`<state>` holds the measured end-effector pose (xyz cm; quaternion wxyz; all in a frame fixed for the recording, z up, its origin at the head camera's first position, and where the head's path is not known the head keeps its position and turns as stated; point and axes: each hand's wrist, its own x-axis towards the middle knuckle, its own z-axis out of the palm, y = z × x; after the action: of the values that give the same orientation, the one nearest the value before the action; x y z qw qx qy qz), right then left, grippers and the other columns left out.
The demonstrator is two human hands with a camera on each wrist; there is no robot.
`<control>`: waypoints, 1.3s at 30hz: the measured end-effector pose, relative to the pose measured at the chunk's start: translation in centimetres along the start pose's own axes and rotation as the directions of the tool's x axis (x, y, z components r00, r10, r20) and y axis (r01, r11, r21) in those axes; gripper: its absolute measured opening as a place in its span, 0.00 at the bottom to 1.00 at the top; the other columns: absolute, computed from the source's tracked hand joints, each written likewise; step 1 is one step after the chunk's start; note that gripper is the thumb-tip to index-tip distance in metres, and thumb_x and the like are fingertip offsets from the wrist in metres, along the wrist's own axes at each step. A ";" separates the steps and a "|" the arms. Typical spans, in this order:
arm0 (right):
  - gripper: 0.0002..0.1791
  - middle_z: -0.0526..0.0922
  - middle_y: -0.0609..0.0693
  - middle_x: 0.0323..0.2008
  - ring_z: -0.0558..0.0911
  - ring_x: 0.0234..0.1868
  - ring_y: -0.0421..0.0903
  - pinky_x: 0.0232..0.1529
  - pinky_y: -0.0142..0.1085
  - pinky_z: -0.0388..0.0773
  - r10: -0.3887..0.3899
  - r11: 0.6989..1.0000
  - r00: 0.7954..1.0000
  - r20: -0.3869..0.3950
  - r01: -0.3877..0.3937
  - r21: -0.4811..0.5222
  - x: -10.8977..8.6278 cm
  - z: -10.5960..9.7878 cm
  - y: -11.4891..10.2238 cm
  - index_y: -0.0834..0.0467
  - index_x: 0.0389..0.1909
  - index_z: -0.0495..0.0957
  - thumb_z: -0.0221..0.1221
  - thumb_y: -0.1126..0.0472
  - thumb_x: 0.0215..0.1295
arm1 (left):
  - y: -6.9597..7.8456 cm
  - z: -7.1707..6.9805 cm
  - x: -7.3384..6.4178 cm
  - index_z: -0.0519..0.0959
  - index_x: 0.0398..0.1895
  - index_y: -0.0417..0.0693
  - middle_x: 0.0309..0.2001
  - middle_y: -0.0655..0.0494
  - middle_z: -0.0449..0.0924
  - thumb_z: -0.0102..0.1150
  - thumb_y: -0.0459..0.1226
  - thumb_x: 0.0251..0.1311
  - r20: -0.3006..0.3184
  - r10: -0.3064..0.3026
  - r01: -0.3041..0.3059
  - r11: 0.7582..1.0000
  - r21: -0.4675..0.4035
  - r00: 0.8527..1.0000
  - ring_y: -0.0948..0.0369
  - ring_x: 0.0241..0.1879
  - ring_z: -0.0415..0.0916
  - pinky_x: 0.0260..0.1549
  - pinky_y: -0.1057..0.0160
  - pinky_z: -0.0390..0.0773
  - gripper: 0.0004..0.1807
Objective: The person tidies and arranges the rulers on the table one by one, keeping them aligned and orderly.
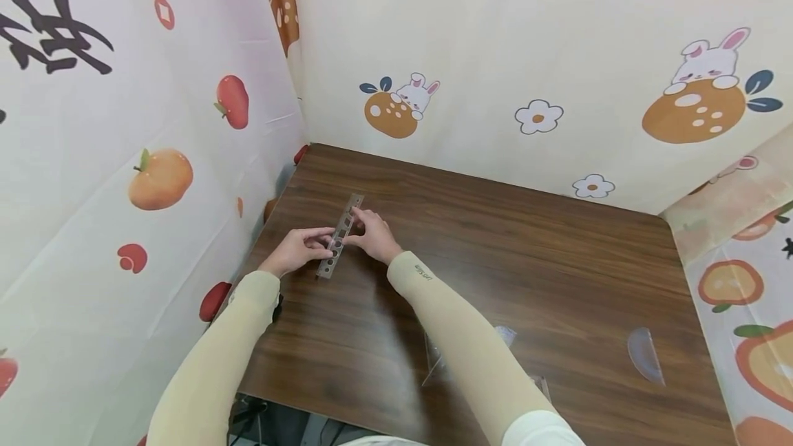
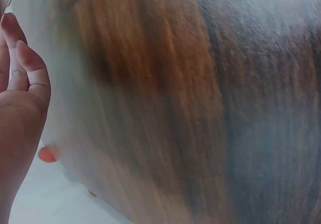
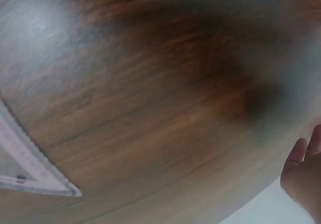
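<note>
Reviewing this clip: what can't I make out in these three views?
Head: any markings on the stencil ruler and the protractor are too small to read.
Head: the right sleeve hides parts of the clear pieces behind it.
Left wrist: the left hand is cut off by the left edge.
Right wrist: the left edge crops the set square; the right edge crops the right hand.

Seen from your head, your cream left sleeve (image 1: 204, 363), at eight o'clock, has a black piece (image 1: 277, 309) at its edge; your cream right sleeve (image 1: 464, 336), at five, bears dark lettering (image 1: 423, 272) and meets white fabric (image 1: 539, 430).
</note>
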<state>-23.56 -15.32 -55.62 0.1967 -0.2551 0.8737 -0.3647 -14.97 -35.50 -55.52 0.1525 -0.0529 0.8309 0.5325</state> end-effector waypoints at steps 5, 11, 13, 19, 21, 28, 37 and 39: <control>0.46 0.75 0.47 0.57 0.73 0.57 0.46 0.64 0.44 0.66 0.043 0.999 0.999 0.016 -0.043 -0.019 0.3 0.5 0.0 0.49 0.73 0.55 0.66 0.46 0.56 | -0.5 0.0 0.3 0.72 0.65 0.51 0.51 0.46 0.81 0.66 0.39 0.56 0.003 0.005 -0.005 1.000 0.003 1.000 0.64 0.40 0.81 0.41 0.70 0.78 0.31; 0.47 0.73 0.47 0.60 0.72 0.59 0.46 0.67 0.47 0.60 0.050 0.998 0.998 0.030 -0.049 -0.042 1.2 1.1 0.0 0.49 0.74 0.54 0.66 0.45 0.57 | -1.2 -0.2 0.7 0.73 0.63 0.49 0.51 0.46 0.82 0.66 0.38 0.56 -0.033 0.011 -0.010 1.000 0.029 0.999 0.63 0.38 0.81 0.40 0.70 0.77 0.29; 0.47 0.73 0.48 0.60 0.73 0.59 0.47 0.67 0.47 0.60 0.048 0.998 0.998 0.030 -0.046 -0.046 1.5 1.3 0.0 0.49 0.74 0.54 0.66 0.46 0.56 | -1.4 -0.3 0.9 0.73 0.63 0.49 0.51 0.46 0.82 0.66 0.38 0.56 -0.036 0.018 -0.017 0.999 0.045 0.999 0.63 0.39 0.81 0.40 0.70 0.77 0.29; 0.49 0.73 0.47 0.61 0.71 0.60 0.46 0.67 0.46 0.61 0.057 0.987 0.997 0.043 -0.050 -0.151 2.2 1.9 -0.2 0.49 0.74 0.53 0.66 0.43 0.56 | -1.8 -0.4 0.9 0.74 0.63 0.48 0.51 0.46 0.82 0.66 0.37 0.56 -0.040 0.029 -0.026 0.997 0.077 0.999 0.59 0.42 0.81 0.40 0.71 0.77 0.28; 0.49 0.72 0.48 0.62 0.70 0.62 0.47 0.68 0.46 0.60 0.051 0.984 0.998 0.048 -0.042 -0.174 2.4 2.0 -0.4 0.50 0.75 0.52 0.66 0.43 0.56 | -1.9 -0.6 0.9 0.74 0.62 0.46 0.50 0.45 0.82 0.66 0.36 0.56 -0.052 0.042 -0.037 0.996 0.086 0.998 0.57 0.42 0.81 0.39 0.71 0.76 0.28; 0.49 0.67 0.51 0.67 0.65 0.68 0.50 0.68 0.47 0.60 0.039 0.958 0.998 0.047 -0.024 -0.287 2.6 2.6 -0.8 0.49 0.75 0.52 0.65 0.42 0.56 | -2.2 -0.8 0.7 0.74 0.62 0.43 0.49 0.45 0.80 0.66 0.35 0.55 -0.063 0.086 -0.074 0.981 0.178 0.994 0.56 0.42 0.81 0.40 0.67 0.78 0.29; 0.49 0.65 0.48 0.64 0.64 0.64 0.48 0.65 0.45 0.61 0.016 0.942 1.000 -0.021 -0.022 -0.334 2.6 4.0 0.0 0.47 0.74 0.56 0.66 0.39 0.53 | -2.6 -0.4 0.4 0.77 0.58 0.41 0.43 0.45 0.75 0.69 0.32 0.51 -0.134 0.171 -0.127 0.949 0.288 0.976 0.60 0.34 0.75 0.33 0.71 0.74 0.27; 0.49 0.64 0.48 0.64 0.64 0.63 0.48 0.64 0.45 0.61 0.009 0.943 1.000 -0.029 -0.018 -0.332 2.6 4.2 0.0 0.47 0.73 0.56 0.65 0.39 0.53 | -2.7 -0.5 0.4 0.77 0.58 0.41 0.43 0.46 0.74 0.69 0.32 0.52 -0.142 0.164 -0.118 0.951 0.285 0.976 0.60 0.34 0.74 0.32 0.71 0.73 0.27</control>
<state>-23.42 -19.12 -58.81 0.1416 -0.2735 0.9270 -0.2142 -14.75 -37.03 -57.81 0.0510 -0.0151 0.9081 0.4153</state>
